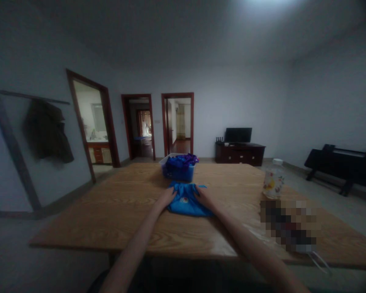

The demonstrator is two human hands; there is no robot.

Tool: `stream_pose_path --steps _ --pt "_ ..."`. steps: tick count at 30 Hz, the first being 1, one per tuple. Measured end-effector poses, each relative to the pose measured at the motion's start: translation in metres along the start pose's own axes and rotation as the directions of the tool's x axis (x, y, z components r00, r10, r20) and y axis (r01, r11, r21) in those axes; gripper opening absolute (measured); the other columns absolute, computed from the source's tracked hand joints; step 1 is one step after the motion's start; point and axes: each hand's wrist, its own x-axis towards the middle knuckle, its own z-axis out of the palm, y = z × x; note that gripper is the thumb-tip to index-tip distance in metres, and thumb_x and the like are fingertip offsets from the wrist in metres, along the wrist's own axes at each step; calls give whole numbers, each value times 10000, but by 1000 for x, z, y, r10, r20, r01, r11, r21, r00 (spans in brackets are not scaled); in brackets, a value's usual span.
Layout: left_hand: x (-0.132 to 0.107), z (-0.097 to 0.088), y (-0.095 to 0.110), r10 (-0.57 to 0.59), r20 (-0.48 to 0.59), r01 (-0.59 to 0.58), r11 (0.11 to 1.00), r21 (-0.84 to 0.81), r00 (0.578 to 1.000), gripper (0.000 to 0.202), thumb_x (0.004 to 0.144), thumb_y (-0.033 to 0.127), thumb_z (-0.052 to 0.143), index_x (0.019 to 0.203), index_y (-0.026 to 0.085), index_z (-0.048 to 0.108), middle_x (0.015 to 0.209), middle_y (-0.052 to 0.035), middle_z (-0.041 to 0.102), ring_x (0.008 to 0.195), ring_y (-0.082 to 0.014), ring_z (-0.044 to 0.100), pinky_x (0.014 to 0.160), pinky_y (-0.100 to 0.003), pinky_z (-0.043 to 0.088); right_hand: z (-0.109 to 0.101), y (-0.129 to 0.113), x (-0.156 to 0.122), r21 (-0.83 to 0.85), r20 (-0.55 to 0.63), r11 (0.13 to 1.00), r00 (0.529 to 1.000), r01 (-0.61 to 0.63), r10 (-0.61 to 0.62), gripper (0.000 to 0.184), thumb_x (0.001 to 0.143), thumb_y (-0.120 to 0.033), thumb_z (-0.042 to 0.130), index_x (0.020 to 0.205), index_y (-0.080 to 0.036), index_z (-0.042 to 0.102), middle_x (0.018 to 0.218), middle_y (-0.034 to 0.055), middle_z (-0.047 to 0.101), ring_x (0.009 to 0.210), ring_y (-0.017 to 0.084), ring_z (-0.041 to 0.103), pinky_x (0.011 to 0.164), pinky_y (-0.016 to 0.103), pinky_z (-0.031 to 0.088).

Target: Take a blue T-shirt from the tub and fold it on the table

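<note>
A bright blue piece of cloth (190, 208) with a gathered upper edge and a small round pale emblem lies on the wooden table in front of me. My left hand (170, 196) grips its upper left side. At the upper right side, my right hand (203, 196) has its fingers on the cloth, pinching the fabric. Exactly what kind of item it is, I cannot make out. Just beyond it stands a clear plastic bin (164, 161) heaped with blue and purple cloth (181, 162).
A wooden table (125, 211) spreads under everything. To the right stands a clear jar (273, 181) with a white lid and printed flowers. Nearer, a blurred-out object lies beside a clear strap or handle (320, 262). A cabinet (240, 154) with a screen is at the far wall.
</note>
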Motion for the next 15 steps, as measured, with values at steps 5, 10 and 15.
stream_pose_path --steps 5,10,15 --pt "2 2 -3 23 -4 -23 1000 -6 1000 335 1132 392 483 1228 213 750 1294 -154 821 1214 -306 759 1075 -371 551 7 -32 -6 -34 115 984 979 174 -169 197 1088 -308 593 1078 -183 745 1032 114 820 881 230 725 807 314 450" --pt "6 8 -11 27 19 -28 999 21 999 339 1147 331 450 1244 161 727 1345 -185 791 1244 -300 750 1097 -365 529 21 -51 -12 -5 147 959 949 283 -279 217 1077 -306 591 1075 -188 773 1043 114 823 887 248 735 796 332 468" --pt "2 3 -6 32 7 -32 999 -20 999 342 1144 383 471 1247 199 740 1323 -166 809 1235 -303 753 1093 -375 538 14 -37 -6 -32 127 981 974 193 -188 221 1074 -315 610 1169 -186 763 1084 122 834 925 250 753 816 320 469"
